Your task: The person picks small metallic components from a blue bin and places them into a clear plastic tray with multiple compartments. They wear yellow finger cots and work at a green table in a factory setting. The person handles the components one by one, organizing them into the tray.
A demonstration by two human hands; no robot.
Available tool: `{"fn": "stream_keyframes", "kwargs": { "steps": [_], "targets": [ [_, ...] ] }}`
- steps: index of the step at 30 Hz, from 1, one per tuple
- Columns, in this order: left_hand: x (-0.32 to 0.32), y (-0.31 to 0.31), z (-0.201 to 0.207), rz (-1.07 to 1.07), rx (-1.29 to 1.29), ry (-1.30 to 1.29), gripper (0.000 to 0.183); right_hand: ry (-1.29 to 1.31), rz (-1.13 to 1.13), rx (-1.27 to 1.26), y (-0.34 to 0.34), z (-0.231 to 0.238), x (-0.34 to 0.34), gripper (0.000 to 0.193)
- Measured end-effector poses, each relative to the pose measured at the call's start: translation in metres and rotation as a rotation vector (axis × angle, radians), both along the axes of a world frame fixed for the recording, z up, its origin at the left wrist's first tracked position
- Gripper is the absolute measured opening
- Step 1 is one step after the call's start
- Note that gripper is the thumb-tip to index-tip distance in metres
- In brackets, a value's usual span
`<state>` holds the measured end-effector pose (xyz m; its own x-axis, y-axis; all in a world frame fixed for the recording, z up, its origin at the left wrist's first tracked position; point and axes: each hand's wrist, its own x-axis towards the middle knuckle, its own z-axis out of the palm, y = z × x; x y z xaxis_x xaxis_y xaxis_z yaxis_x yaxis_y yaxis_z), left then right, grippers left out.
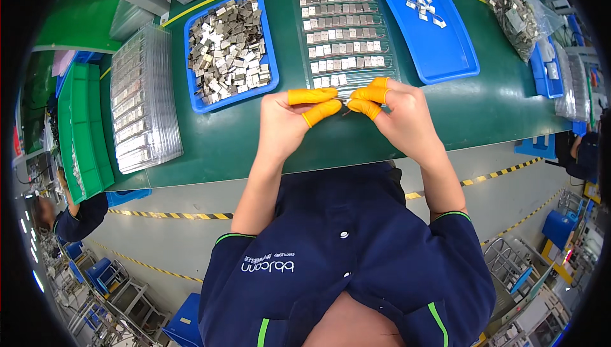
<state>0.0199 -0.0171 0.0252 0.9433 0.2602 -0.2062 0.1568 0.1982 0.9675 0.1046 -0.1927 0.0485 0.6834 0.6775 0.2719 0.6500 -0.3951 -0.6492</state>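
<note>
From where I stood, the person at the green table [242, 143] had both hands brought close together near its front edge. The left hand [283, 118] and the right hand [407, 114] wore yellow finger covers [312, 96] on thumb and forefinger, and each grip was pinched on the same small part [344, 101], dark and thin where it showed between the fingertips; most of it was hidden, so I couldn't make out its shape. It was held just beyond the near end of a clear tray [392, 63], whose rows carried little white and grey pieces. To the left sat a blue tray [275, 60] heaped with metallic and white pieces, then a stack of clear trays [167, 92] and a green bin [95, 137]. To the right, a second blue tray [439, 48] held a few white pieces [423, 8], with a filled plastic bag [519, 25] beyond it.
</note>
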Motion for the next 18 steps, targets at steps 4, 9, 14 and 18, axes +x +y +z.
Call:
{"fn": "stream_keyframes", "kwargs": {
  "steps": [4,9,14,18],
  "targets": [
    [-0.004,-0.005,-0.003,-0.004,-0.145,0.005,0.024,0.168,0.06,0.121,-0.004,0.0,0.005,0.019],
    [-0.007,-0.01,-0.012,0.029,-0.33,-0.032,0.024,0.71,0.014,0.417,-0.001,-0.022,-0.003,0.02],
    [-0.012,-0.009,-0.007,-0.024,-0.333,-0.038,0.024,1.055,0.077,0.526,-0.002,-0.021,-0.008,0.016],
    [-0.014,-0.012,-0.006,-0.071,-0.342,-0.005,0.022,1.121,0.089,0.525,-0.004,-0.023,-0.008,0.013]
  ]
}}
